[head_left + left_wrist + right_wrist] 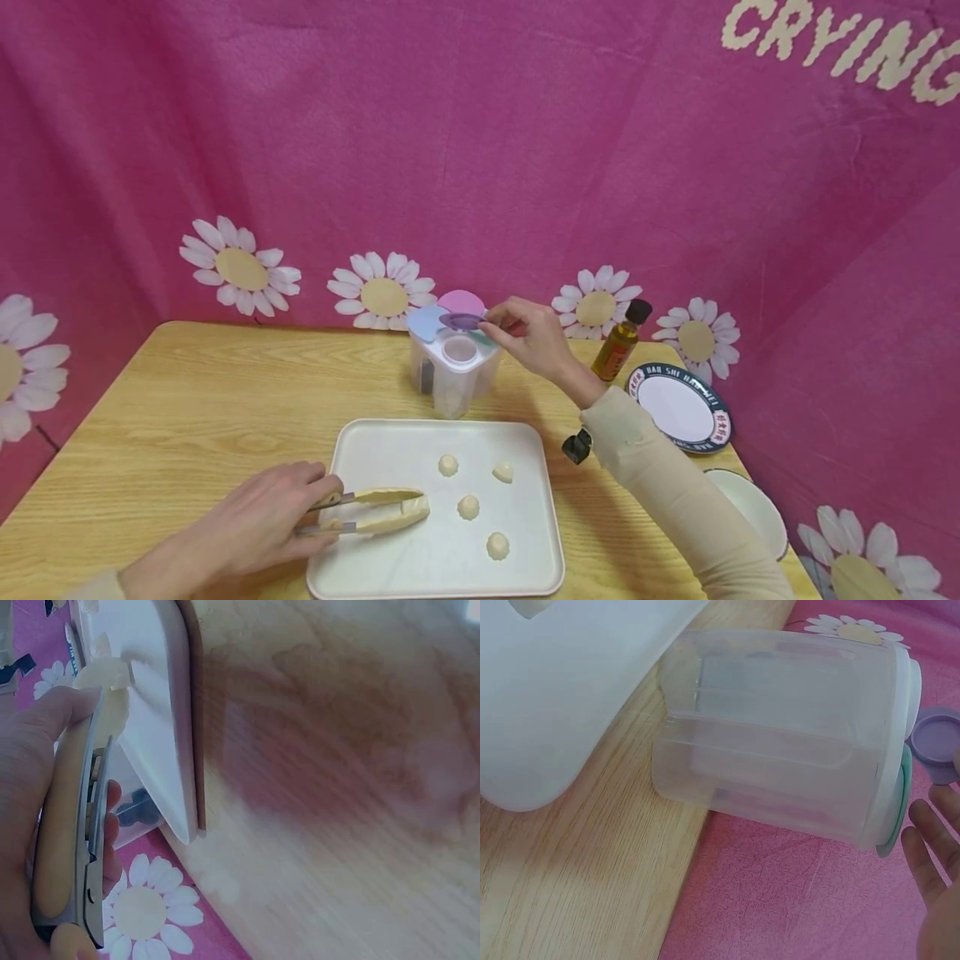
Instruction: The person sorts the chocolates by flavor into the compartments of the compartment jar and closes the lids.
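Left hand (pixel 247 529) clamps tongs (pixel 375 510) over tray (pixel 375 450), tips closed. Right hand (pixel 528 337) pinches purple lid (pixel 461 321) on container (pixel 453 371) — opening step; next needs clean lift.

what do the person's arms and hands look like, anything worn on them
Both hands are bare, with no gloves or rings visible. The right hand comes out of a long, loose cream-beige sleeve reaching to the wrist, with a small black device strapped under that wrist. The left hand shows only a sliver of the same pale cuff at the bottom edge of the head view.
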`<state>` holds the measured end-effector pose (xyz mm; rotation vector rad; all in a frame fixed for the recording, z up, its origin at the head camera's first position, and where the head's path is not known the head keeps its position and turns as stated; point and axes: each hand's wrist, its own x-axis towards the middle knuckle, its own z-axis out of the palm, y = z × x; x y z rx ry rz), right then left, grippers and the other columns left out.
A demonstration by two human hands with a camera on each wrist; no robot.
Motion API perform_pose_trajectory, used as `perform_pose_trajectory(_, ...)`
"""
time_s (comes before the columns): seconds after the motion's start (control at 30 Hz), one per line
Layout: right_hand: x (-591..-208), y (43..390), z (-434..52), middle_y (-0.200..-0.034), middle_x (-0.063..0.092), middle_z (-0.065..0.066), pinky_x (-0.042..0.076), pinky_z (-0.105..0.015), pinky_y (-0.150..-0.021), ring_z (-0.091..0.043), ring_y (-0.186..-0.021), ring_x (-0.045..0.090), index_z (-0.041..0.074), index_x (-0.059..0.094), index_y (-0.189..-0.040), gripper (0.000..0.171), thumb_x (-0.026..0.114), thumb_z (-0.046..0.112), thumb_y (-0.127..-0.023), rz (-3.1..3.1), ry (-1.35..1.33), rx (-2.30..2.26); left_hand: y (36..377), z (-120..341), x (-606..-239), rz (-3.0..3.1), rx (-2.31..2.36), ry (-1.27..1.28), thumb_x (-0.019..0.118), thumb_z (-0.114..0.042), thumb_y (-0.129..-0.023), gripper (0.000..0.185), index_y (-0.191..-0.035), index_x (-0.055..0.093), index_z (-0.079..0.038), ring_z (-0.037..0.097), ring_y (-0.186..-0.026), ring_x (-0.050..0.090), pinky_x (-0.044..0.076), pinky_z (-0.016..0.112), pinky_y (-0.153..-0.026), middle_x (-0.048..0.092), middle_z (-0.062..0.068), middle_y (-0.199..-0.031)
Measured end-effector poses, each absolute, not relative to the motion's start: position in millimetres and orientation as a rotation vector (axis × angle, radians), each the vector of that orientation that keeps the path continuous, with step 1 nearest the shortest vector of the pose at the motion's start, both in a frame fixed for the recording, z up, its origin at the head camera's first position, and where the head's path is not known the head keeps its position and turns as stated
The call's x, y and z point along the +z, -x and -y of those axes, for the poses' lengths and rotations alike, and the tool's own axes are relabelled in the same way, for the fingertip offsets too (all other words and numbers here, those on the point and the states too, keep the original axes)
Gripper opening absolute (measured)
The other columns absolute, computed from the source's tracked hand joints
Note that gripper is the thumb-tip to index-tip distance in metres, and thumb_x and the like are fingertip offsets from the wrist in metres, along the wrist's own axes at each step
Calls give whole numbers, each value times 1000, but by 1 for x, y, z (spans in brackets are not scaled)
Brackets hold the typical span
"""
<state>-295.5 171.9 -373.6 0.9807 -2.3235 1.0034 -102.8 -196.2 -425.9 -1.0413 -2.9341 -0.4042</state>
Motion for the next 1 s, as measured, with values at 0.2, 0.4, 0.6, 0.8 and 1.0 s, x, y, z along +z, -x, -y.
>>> perform_pose_trajectory(0.2, -375, 296, -172, -88, 76, -12, 62, -31, -69, -22, -75, 73, 3, 75, -96, 10, 81, 9, -92, 2333, -982, 1008, 113, 194, -416, 2805, -340, 1099, 86, -46, -84, 36, -110, 71, -26, -2, -72, 40, 42, 23, -63, 55, -15, -87)
perform_pose_trajectory(0.4, -374, 296, -172, -88, 76, -12, 62, -29, -69, -22, -75, 73, 3, 75, -97, 10, 81, 10, -92, 2346, -973, 1010, 130, 190, -397, 2685, -293, 1093, 88, -41, -81, 37, -108, 71, -23, 1, -70, 40, 40, 22, -60, 55, -11, -83)
perform_pose_trajectory(0.6, -373, 295, -173, -89, 77, -12, 62, -31, -70, -23, -76, 73, 3, 76, -98, 10, 81, 10, -92, 2356, -960, 1007, 149, 182, -377, 2647, -278, 1056, 88, -41, -81, 38, -109, 72, -21, 3, -69, 41, 40, 22, -60, 57, -8, -83)
perform_pose_trajectory(0.8, -372, 295, -173, -89, 77, -12, 63, -32, -70, -23, -76, 73, 3, 75, -98, 10, 81, 9, -92, 2359, -964, 1009, 166, 175, -358, 2598, -333, 1047, 90, -36, -82, 39, -111, 71, -18, 5, -67, 42, 38, 20, -58, 61, -3, -84)
perform_pose_trajectory(1.0, -373, 295, -172, -88, 76, -12, 62, -31, -69, -22, -75, 73, 3, 75, -97, 10, 81, 9, -92, 2351, -969, 1002, 182, 169, -344, 2603, -362, 1003, 90, -35, -83, 41, -115, 72, -15, 8, -68, 45, 40, 21, -57, 65, 0, -87)
